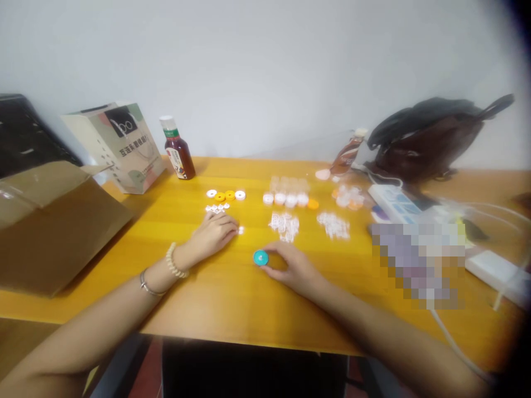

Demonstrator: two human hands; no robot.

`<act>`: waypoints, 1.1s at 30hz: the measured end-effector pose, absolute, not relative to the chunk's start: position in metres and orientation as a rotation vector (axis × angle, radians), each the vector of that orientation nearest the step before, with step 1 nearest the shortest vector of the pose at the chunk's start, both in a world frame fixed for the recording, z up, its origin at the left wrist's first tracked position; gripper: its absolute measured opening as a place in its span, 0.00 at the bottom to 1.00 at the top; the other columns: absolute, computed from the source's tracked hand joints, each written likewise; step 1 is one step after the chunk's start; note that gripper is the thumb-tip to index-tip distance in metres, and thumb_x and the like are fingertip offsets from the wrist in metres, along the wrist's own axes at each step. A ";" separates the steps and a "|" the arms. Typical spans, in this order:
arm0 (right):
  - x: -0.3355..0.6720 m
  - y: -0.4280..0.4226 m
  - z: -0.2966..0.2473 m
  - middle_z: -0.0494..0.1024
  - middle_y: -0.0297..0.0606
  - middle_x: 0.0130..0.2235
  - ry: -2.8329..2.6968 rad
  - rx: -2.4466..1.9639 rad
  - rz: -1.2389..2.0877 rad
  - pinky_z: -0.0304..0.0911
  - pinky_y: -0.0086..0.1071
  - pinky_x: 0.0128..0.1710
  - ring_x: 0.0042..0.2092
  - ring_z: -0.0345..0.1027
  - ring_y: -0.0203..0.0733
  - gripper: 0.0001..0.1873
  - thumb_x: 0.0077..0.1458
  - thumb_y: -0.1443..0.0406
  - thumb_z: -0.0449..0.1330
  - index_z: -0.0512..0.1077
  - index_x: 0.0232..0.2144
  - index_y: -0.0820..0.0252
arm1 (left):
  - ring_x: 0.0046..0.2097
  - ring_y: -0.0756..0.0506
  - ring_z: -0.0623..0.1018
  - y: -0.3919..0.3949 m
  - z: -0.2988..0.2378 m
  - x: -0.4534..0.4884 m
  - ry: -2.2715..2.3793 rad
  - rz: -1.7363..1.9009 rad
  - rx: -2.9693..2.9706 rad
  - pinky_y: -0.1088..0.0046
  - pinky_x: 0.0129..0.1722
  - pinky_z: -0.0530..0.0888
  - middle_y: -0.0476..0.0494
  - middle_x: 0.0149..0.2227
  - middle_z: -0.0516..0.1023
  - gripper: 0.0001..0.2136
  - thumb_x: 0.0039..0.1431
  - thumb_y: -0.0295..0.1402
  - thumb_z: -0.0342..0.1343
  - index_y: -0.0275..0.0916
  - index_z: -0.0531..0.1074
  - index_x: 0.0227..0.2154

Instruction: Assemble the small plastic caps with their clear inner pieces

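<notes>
Between the thumb and fingers of my right hand (296, 268) is a round teal disc (261, 257) with a pale spot at its centre, raised over the near part of the table. My left hand (213, 235) is palm down on the table, fingers together and bent, with a small white plastic piece (241, 230) at the fingertips. Just beyond it are several small white pieces (218, 208), partly hidden by the hand. Farther back sits a row of white and yellow discs (225, 195). Clear plastic bits (284, 225) lie beyond my right hand.
More white discs (291, 199), clear bits (334, 225) and a mixed pile (348, 196) lie across the wooden table (207, 309). A cardboard box (62, 226), paper bag (124, 149) and sauce bottle (179, 152) stand left. Right are a drink bottle (347, 155), dark bag (431, 138) and power strip (394, 203).
</notes>
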State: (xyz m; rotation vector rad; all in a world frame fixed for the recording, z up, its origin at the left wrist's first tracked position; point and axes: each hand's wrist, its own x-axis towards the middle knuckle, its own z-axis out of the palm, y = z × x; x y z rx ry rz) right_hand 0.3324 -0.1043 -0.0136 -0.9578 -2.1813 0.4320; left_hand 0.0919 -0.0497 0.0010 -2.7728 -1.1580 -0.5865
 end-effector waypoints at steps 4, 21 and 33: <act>0.333 -0.103 -0.015 0.76 0.39 0.36 -2.184 -0.940 0.428 0.67 0.34 0.37 0.37 0.71 0.41 0.10 0.48 0.65 0.59 0.67 0.36 0.58 | 0.42 0.46 0.71 -0.056 0.001 0.097 -1.116 -0.591 -2.806 0.66 0.43 0.58 0.45 0.38 0.75 0.11 0.61 0.34 0.45 0.39 0.72 0.34; 0.333 -0.103 -0.016 0.76 0.39 0.36 -2.192 -0.923 0.458 0.67 0.34 0.39 0.39 0.71 0.41 0.12 0.47 0.65 0.61 0.68 0.37 0.58 | 0.45 0.46 0.71 -0.058 -0.003 0.096 -0.867 -0.477 -2.717 0.65 0.44 0.58 0.46 0.43 0.76 0.11 0.62 0.32 0.43 0.39 0.70 0.38; 0.333 -0.103 -0.018 0.76 0.40 0.37 -2.177 -0.978 0.471 0.66 0.36 0.40 0.40 0.70 0.43 0.13 0.47 0.65 0.61 0.67 0.37 0.58 | 0.37 0.48 0.73 -0.051 -0.001 0.090 -0.753 -0.380 -2.690 0.67 0.39 0.60 0.45 0.33 0.77 0.10 0.62 0.30 0.42 0.37 0.69 0.36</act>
